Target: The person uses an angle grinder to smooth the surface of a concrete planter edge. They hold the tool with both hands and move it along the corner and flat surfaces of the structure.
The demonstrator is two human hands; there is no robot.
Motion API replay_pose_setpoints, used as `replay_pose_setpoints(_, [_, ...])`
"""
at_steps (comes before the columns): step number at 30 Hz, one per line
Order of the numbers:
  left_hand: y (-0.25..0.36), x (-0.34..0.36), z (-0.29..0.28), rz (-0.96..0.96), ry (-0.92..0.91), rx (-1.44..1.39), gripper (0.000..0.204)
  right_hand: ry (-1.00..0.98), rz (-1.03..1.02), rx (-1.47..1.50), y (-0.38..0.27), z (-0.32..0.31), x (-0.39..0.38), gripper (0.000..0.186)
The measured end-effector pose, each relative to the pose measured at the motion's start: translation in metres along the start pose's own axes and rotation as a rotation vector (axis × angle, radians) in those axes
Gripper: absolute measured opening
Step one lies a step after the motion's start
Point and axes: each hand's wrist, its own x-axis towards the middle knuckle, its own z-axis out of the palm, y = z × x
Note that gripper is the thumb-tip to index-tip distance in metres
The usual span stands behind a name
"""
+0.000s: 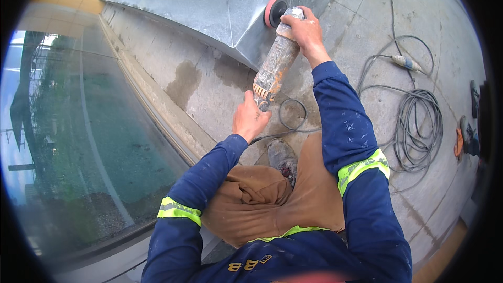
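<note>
My right hand grips the polisher up front, my left hand the rear; just left of my right hand, the pad works best flat against the ledge.

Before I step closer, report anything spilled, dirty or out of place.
Dark, damp-looking patches stain the concrete left of the power tool, possibly a spill. The tool itself is heavily smeared; loose cable loops sprawl at right.
</note>
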Motion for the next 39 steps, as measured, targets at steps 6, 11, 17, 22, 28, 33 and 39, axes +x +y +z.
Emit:
replay_pose_setpoints(6, [-0.02,-0.001,0.007,-0.013,0.001,-0.046,0.054,-0.013,0.021,-0.079,-0.012,0.002,-0.021,0.073])
replay_pose_setpoints(11, [-0.021,-0.008,-0.001,0.003,0.025,-0.056,0.056,-0.021,0.009,-0.057,-0.024,0.003,-0.034,0.072])
replay_pose_setpoints(17, [-0.006,-0.003,0.003,-0.041,0.021,-0.016,0.053,-0.003,0.014,-0.017,-0.011,0.0,-0.014,0.066])
replay_pose_setpoints(22, [-0.012,-0.011,0.007,-0.065,-0.003,0.022,0.051,-0.029,0.069,-0.08,-0.002,0.003,-0.021,0.071])
replay_pose_setpoints(28, [-0.018,-0.01,0.006,-0.018,0.029,-0.017,0.054,-0.031,0.054,-0.066,-0.01,0.003,-0.026,0.074])
replay_pose_setpoints(33, [-0.023,-0.009,0.01,-0.042,-0.015,-0.057,0.054,-0.029,0.065,-0.124,-0.002,0.006,-0.024,0.075])
replay_pose_setpoints(39, [-0.014,-0.008,0.0,-0.069,-0.036,-0.024,0.055,-0.001,0.049,-0.098,0.002,0.003,-0.021,0.073])
